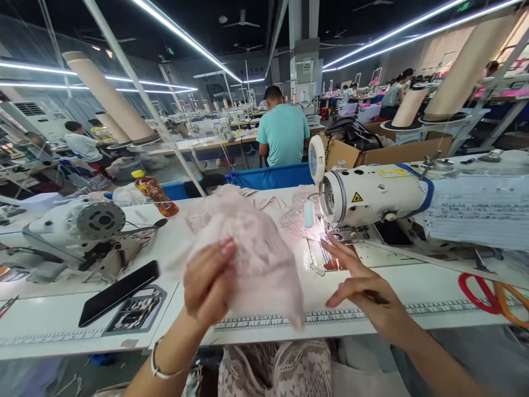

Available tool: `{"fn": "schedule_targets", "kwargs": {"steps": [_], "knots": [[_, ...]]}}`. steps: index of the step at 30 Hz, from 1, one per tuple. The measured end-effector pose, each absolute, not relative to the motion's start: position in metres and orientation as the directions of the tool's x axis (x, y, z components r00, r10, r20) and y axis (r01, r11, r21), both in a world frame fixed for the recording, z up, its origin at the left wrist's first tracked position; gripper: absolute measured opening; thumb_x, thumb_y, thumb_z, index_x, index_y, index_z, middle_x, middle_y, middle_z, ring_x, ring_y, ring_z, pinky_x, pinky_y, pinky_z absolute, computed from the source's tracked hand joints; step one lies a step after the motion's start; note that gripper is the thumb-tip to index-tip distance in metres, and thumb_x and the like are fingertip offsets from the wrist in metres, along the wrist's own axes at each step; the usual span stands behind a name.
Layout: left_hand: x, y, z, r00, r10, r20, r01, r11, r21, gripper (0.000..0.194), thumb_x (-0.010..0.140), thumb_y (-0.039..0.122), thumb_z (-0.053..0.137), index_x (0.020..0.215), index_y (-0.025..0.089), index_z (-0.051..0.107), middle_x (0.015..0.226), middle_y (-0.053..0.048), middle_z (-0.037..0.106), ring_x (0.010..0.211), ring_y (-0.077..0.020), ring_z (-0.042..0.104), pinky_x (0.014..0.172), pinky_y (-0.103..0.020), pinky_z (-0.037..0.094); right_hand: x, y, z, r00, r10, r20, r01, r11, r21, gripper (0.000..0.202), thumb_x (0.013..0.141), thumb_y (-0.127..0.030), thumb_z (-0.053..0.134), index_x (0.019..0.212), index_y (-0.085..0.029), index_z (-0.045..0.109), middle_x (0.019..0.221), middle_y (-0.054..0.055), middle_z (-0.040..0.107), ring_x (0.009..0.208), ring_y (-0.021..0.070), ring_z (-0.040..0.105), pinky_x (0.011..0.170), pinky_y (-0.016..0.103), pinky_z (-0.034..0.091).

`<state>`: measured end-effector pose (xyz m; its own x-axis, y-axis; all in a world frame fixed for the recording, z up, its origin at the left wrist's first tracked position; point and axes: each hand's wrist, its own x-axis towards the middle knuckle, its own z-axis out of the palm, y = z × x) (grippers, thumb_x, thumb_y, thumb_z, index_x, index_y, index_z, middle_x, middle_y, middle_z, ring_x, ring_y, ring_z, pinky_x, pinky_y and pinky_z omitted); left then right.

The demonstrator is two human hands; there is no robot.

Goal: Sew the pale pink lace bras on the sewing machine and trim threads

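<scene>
My left hand point(210, 281) is closed on a pale pink fabric piece point(264, 259), pinched between thumb and fingers. The cloth is blurred, lifted above the table and hangs to the right. My right hand point(363, 286) reaches toward the needle area of a white sewing machine point(372, 193), its fingers stretched out and apart. A small dark patch shows at its palm; I cannot make out what it is. More pink lace fabric point(300, 215) lies by the lit needle, left of the machine head.
A second machine point(82, 220) stands at left, near a drink bottle point(155, 193). A black phone point(119, 292) rests by a tray of small metal parts point(134, 311). Scissors point(491, 298) lie at right. A ruler strip point(339, 315) runs along the table's front. Ahead sits a co-worker point(285, 132).
</scene>
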<state>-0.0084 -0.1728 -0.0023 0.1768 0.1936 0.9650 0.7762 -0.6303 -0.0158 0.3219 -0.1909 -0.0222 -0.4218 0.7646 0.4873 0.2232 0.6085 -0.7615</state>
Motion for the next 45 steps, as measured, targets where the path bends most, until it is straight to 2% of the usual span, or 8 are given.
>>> {"fn": "schedule_targets", "kwargs": {"steps": [3, 6, 11, 14, 17, 22, 39, 45], "knots": [[0.021, -0.182, -0.007, 0.408, 0.012, 0.913, 0.666, -0.688, -0.289, 0.029, 0.086, 0.011, 0.063, 0.109, 0.028, 0.064, 0.116, -0.005, 0.067, 0.108, -0.0226, 0.064, 0.089, -0.040, 0.056, 0.306, -0.195, -0.004, -0.804, 0.570, 0.170, 0.037, 0.334, -0.942, 0.032, 0.093, -0.016, 0.052, 0.077, -0.022, 0.079, 0.114, 0.008, 0.075, 0.117, 0.0217, 0.064, 0.102, 0.033, 0.048], [0.029, -0.163, -0.016, 0.399, 0.136, 0.907, 0.788, -0.557, -0.264, 0.037, 0.088, 0.011, 0.066, 0.121, 0.025, 0.064, 0.128, -0.013, 0.062, 0.122, -0.0269, 0.055, 0.099, -0.043, 0.049, 0.301, -0.199, -0.005, -0.920, 0.390, 0.030, 0.035, 0.157, -0.987, 0.033, 0.092, -0.012, 0.046, 0.081, -0.015, 0.076, 0.086, 0.007, 0.075, 0.085, 0.0171, 0.069, 0.084, 0.027, 0.052], [0.041, -0.163, -0.059, 0.115, 0.843, 0.526, 0.867, -0.344, 0.360, 0.043, 0.097, 0.048, 0.048, 0.088, 0.014, 0.074, 0.092, -0.018, 0.067, 0.094, -0.0329, 0.060, 0.087, -0.051, 0.048, 0.300, -0.208, -0.031, -0.576, 0.815, 0.056, 0.358, 0.314, -0.879, 0.032, 0.082, 0.002, 0.044, 0.087, -0.019, 0.068, 0.096, 0.004, 0.064, 0.089, 0.0166, 0.061, 0.081, 0.028, 0.046], [0.066, -0.198, -0.086, 0.383, 0.918, 0.104, 0.513, -0.305, 0.803, 0.057, 0.094, 0.060, 0.044, 0.066, 0.018, 0.068, 0.068, -0.009, 0.063, 0.072, -0.0237, 0.058, 0.075, -0.038, 0.050, 0.291, -0.212, -0.047, -0.486, 0.867, 0.107, 0.340, 0.301, -0.891, 0.023, 0.091, -0.007, 0.046, 0.083, -0.020, 0.064, 0.090, 0.003, 0.060, 0.086, 0.0166, 0.058, 0.080, 0.029, 0.044], [0.094, -0.227, -0.098, 0.328, 0.932, -0.153, 0.179, 0.097, 0.979, 0.052, 0.082, 0.066, 0.063, 0.077, 0.015, 0.070, 0.073, -0.006, 0.066, 0.072, -0.0213, 0.058, 0.068, -0.029, 0.049, 0.275, -0.212, -0.063, -0.296, 0.939, 0.173, 0.241, 0.249, -0.938, 0.030, 0.097, -0.031, 0.049, 0.070, -0.021, 0.051, 0.070, -0.001, 0.052, 0.071, 0.0155, 0.052, 0.070, 0.028, 0.041], [0.109, -0.232, -0.101, 0.096, 0.955, -0.281, -0.146, 0.293, 0.945, 0.054, 0.077, 0.068, 0.069, 0.088, 0.015, 0.070, 0.076, -0.004, 0.067, 0.077, -0.0218, 0.060, 0.076, -0.030, 0.050, 0.256, -0.204, -0.087, 0.102, 0.984, 0.145, 0.157, 0.128, -0.979, 0.039, 0.092, -0.056, 0.052, 0.075, -0.023, 0.042, 0.065, -0.006, 0.041, 0.062, 0.0134, 0.040, 0.059, 0.026, 0.033], [0.095, -0.213, -0.114, 0.225, 0.951, -0.214, 0.558, 0.054, 0.828, 0.067, 0.079, 0.086, 0.038, 0.058, 0.023, 0.045, 0.061, -0.001, 0.050, 0.062, -0.0195, 0.045, 0.064, -0.033, 0.040, 0.296, -0.186, -0.078, -0.582, 0.808, -0.084, 0.299, 0.117, -0.947, 0.055, 0.091, -0.060, 0.057, 0.060, -0.022, 0.032, 0.056, -0.008, 0.029, 0.054, 0.0084, 0.027, 0.049, 0.024, 0.021], [0.107, -0.223, -0.106, 0.094, 0.976, -0.197, 0.529, 0.119, 0.841, 0.065, 0.079, 0.084, 0.044, 0.056, 0.024, 0.050, 0.061, -0.005, 0.058, 0.064, -0.0228, 0.054, 0.065, -0.034, 0.045, 0.290, -0.181, -0.078, -0.589, 0.799, -0.120, 0.375, 0.139, -0.917, 0.040, 0.092, -0.033, 0.057, 0.061, -0.022, 0.034, 0.055, -0.007, 0.035, 0.053, 0.0090, 0.032, 0.050, 0.023, 0.028]]}}
